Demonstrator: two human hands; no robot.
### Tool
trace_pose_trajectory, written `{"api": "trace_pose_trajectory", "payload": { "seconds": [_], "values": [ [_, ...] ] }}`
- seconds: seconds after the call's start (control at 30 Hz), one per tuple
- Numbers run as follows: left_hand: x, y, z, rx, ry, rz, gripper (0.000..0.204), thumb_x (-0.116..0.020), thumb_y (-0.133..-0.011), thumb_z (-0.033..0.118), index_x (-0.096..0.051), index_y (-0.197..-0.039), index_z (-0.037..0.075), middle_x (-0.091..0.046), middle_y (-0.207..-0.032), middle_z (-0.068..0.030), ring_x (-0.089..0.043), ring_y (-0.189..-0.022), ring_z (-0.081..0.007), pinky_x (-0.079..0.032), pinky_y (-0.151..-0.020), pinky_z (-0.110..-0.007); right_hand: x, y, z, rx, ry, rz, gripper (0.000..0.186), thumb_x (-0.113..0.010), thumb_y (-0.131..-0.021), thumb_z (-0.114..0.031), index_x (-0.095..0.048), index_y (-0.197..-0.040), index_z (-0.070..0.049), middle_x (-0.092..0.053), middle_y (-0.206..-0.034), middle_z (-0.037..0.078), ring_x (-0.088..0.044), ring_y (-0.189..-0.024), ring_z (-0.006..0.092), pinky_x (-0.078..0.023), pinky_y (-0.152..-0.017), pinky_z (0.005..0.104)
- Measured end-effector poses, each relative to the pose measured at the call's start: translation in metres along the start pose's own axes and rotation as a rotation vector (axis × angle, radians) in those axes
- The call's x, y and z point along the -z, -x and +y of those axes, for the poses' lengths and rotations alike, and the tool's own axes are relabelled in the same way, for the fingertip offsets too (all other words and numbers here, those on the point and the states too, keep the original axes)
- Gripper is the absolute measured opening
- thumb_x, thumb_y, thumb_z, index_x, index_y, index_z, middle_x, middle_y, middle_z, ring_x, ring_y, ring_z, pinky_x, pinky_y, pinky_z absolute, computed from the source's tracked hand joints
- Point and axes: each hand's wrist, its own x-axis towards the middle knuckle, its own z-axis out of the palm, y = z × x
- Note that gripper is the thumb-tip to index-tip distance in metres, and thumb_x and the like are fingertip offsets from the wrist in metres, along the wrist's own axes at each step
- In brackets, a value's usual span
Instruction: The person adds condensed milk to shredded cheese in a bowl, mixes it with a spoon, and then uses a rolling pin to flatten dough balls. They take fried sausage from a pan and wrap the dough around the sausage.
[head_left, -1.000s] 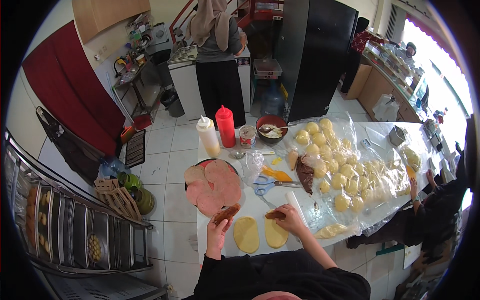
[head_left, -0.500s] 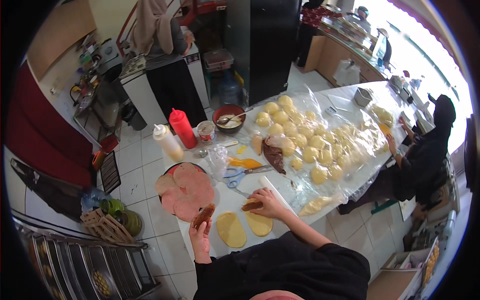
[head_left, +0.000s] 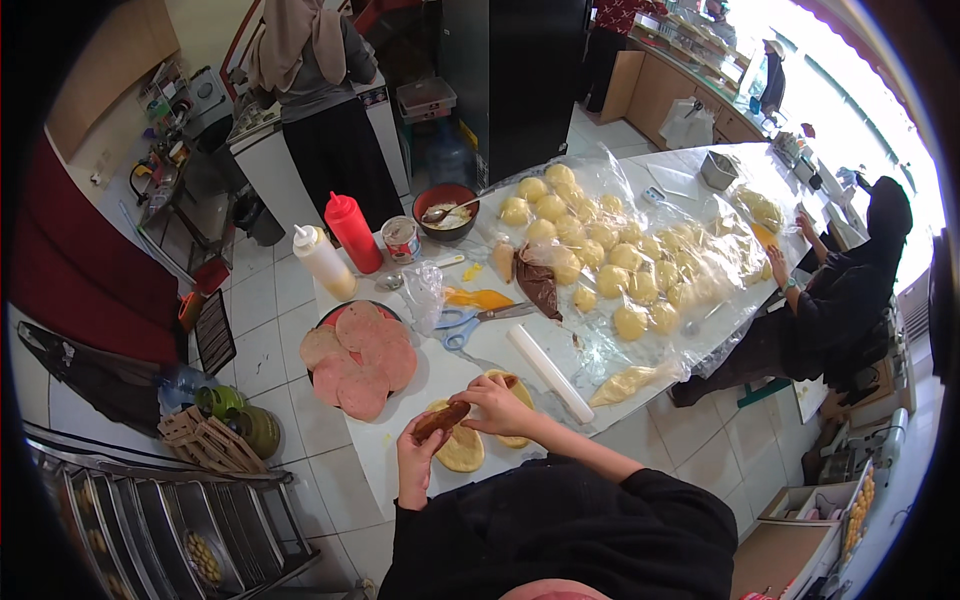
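My left hand (head_left: 412, 455) grips a long brown sausage (head_left: 441, 422) by its lower end. The fingers of my right hand (head_left: 497, 405) are closed on the sausage's upper end. It is held just above a flat oval of yellow dough (head_left: 462, 454) on the table. A second dough oval (head_left: 525, 393) lies to the right, partly hidden under my right hand and forearm, with a brown piece showing on it. Pink round meat slices (head_left: 368, 372) overlap on a plate left of my hands.
Beyond my hands lie blue-handled scissors (head_left: 458, 335), a white roll (head_left: 550, 375), piping bags (head_left: 537, 285) and sauce bottles (head_left: 352, 232). A bowl with a spoon (head_left: 446, 212) stands farther back. Many dough balls (head_left: 625, 262) sit under clear plastic. A co-worker (head_left: 850, 255) works at the table's right.
My right hand has moved left from the right-hand dough, leaving a brown piece there, and now takes hold of the sausage in my left hand. The sausage has shifted right, over the left dough.
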Motion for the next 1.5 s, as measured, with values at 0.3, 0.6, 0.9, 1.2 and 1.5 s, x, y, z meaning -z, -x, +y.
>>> {"api": "trace_pose_trajectory", "payload": {
  "seconds": [0.3, 0.6, 0.9, 1.2, 1.5],
  "values": [
    [0.005, -0.003, -0.004, -0.022, -0.140, -0.036, 0.042, -0.057, -0.074, -0.007, -0.044, -0.113, -0.002, -0.055, -0.102, -0.0130, -0.058, -0.088, -0.0183, -0.049, -0.079, -0.027, -0.007, 0.004, 0.004, -0.011, 0.127, 0.083, 0.029, -0.069, -0.065, -0.026, -0.063, -0.092, -0.015, -0.057, -0.084, 0.000, -0.047, -0.091, 0.0199, -0.029, -0.077, 0.0391],
    [0.028, -0.020, -0.014, -0.220, -0.704, 0.118, 0.041, -0.059, -0.067, -0.012, -0.052, -0.107, -0.001, -0.058, -0.096, -0.0095, -0.059, -0.083, -0.0159, -0.051, -0.069, -0.026, -0.019, -0.005, 0.016, 0.044, 0.273, 0.115, 0.029, -0.071, -0.060, -0.030, -0.064, -0.086, -0.020, -0.053, -0.090, -0.003, -0.044, -0.096, 0.0199, -0.025, -0.084, 0.0445],
    [0.038, -0.029, -0.014, -0.470, -1.098, 0.125, 0.034, -0.070, -0.060, 0.007, -0.063, -0.093, 0.007, -0.060, -0.079, -0.0084, -0.057, -0.068, -0.0237, -0.047, -0.062, -0.032, -0.017, -0.014, 0.016, -0.025, 0.382, 0.116, 0.024, -0.070, -0.058, -0.033, -0.067, -0.080, -0.024, -0.047, -0.100, -0.002, -0.037, -0.105, 0.0225, -0.017, -0.091, 0.0508],
    [0.036, -0.029, -0.016, -0.424, -0.983, 0.138, 0.034, -0.071, -0.058, 0.007, -0.064, -0.091, 0.007, -0.060, -0.080, -0.0088, -0.056, -0.068, -0.0237, -0.046, -0.064, -0.033, -0.008, -0.016, 0.015, 0.008, 0.377, 0.067, 0.023, -0.070, -0.060, -0.035, -0.067, -0.081, -0.024, -0.047, -0.101, -0.002, -0.037, -0.106, 0.0239, -0.016, -0.091, 0.0523],
    [0.026, -0.037, -0.018, -0.486, -1.129, 0.060, 0.039, -0.074, -0.053, 0.008, -0.063, -0.090, 0.005, -0.059, -0.075, -0.0083, -0.057, -0.065, -0.0196, -0.046, -0.058, -0.029, 0.000, -0.004, 0.029, -0.020, 0.310, 0.051, 0.025, -0.070, -0.059, -0.035, -0.066, -0.079, -0.022, -0.045, -0.103, -0.001, -0.034, -0.110, 0.0247, -0.012, -0.094, 0.0554]
  ]
}}
